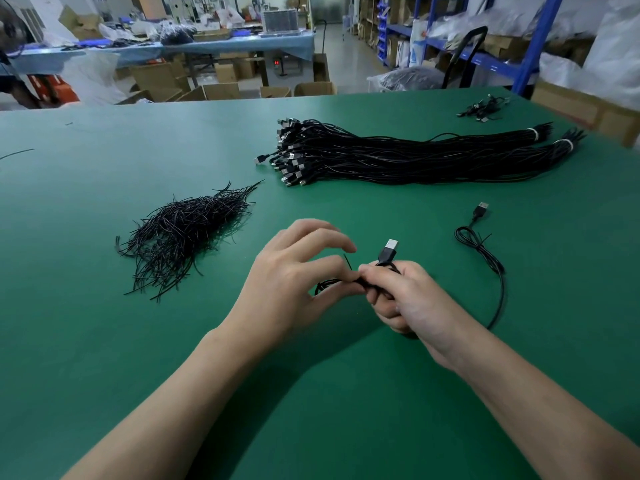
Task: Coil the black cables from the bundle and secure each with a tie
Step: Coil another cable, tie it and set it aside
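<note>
Both hands meet low in the middle of the green table (104,341), clamped on one coiled cable (360,283). The right hand (408,299) has its fingers curled round the coil's right part, and the cable's USB plug (389,250) sticks up and away just above the knuckles. The left hand (294,271) pinches the coil's left end between thumb and lower fingers, with the index finger arched above and not touching. A small loop of the coil shows below the left thumb. A thin black tie (347,261) pokes up between the two thumbs, right at the coil; whether it is already twisted closed cannot be told.

Left of the hands, well apart, lies a loose pile of ties (187,233), black strands fanned out. Beyond the hands, towards the right, is the bundle (415,157) of black cables laid flat. Its plugs point left, and its far right ends are bound with white bands.

Just right of the hands lies a loose cable (483,252). It has a small loop and its plug (482,209) points away, while its tail curves back towards the right wrist. A small cluster of cables (485,107) sits near the far right edge. Behind the table are cardboard boxes, a blue-covered bench and blue shelving.
</note>
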Demonstrator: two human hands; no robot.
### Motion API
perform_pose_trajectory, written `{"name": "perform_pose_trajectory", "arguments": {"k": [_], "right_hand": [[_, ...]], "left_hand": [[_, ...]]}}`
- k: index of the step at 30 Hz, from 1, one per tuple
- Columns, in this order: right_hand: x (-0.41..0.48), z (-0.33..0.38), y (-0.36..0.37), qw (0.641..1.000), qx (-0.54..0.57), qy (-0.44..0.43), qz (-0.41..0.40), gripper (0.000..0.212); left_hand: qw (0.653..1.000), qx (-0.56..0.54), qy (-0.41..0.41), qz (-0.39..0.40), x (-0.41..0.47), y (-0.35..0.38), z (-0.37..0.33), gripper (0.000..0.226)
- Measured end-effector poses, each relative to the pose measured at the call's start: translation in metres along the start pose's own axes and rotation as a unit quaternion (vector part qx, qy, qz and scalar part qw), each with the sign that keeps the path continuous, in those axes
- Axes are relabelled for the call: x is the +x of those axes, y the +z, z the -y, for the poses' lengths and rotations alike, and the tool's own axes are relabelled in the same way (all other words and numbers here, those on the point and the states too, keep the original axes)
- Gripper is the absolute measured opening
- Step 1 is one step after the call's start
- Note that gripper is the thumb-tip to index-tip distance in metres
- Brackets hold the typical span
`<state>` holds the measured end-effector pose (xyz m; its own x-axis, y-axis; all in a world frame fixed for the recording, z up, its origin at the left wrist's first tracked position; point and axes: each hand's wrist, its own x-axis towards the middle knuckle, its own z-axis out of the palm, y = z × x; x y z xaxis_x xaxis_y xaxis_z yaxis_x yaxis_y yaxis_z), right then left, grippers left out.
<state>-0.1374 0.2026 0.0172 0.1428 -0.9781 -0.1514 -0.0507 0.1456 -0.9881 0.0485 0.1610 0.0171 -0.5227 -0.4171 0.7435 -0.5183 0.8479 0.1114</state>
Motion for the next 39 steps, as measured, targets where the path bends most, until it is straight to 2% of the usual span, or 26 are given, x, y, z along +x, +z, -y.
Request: {"name": "perform_pose_trajectory", "arguments": {"k": [4,10,12,15,17,20,24,29,32,36,39], "right_hand": [[-0.001,0.002,0.0,1.0,0.011,-0.007,-0.003,0.035],[0.0,0.001,0.0,0.999,0.002,-0.03,-0.015,0.037],[0.003,0.0,-0.001,0.998,-0.03,-0.044,-0.021,0.036],[0.005,-0.002,-0.005,0.985,-0.146,-0.082,-0.04,0.039],[0.005,-0.003,-0.007,0.975,-0.192,-0.102,-0.055,0.041],[0.006,-0.005,-0.006,0.97,-0.209,-0.105,-0.062,0.041],[0.007,-0.007,-0.004,0.968,-0.22,-0.103,-0.056,0.041],[0.007,-0.008,-0.001,0.977,-0.189,-0.086,-0.054,0.041],[0.007,-0.008,0.0,0.986,-0.15,-0.067,-0.037,0.042],[0.004,-0.005,-0.001,0.997,-0.065,-0.044,-0.01,0.036],[0.003,-0.003,-0.001,0.998,-0.044,-0.04,0.005,0.037]], "left_hand": [[1.0,0.007,0.012,-0.014,-0.003,0.004,-0.003,0.018],[0.992,-0.097,-0.076,-0.034,-0.01,0.012,-0.008,0.012],[0.984,-0.135,-0.109,-0.026,-0.011,0.011,-0.008,0.011],[0.981,-0.159,-0.115,0.008,-0.009,0.008,-0.005,0.009],[0.984,-0.148,-0.101,0.027,-0.008,0.004,-0.004,0.009],[0.997,-0.05,-0.031,0.043,-0.004,-0.002,-0.002,0.009],[0.998,0.035,0.041,0.039,-0.001,-0.008,0.0,0.012],[0.994,0.079,0.08,0.001,-0.001,-0.006,-0.001,0.018],[0.994,0.067,0.088,-0.016,-0.001,-0.004,-0.001,0.015],[0.996,0.033,0.071,-0.053,-0.001,-0.002,-0.002,0.015],[0.998,-0.007,0.019,-0.058,-0.002,0.0,-0.004,0.016]]}}
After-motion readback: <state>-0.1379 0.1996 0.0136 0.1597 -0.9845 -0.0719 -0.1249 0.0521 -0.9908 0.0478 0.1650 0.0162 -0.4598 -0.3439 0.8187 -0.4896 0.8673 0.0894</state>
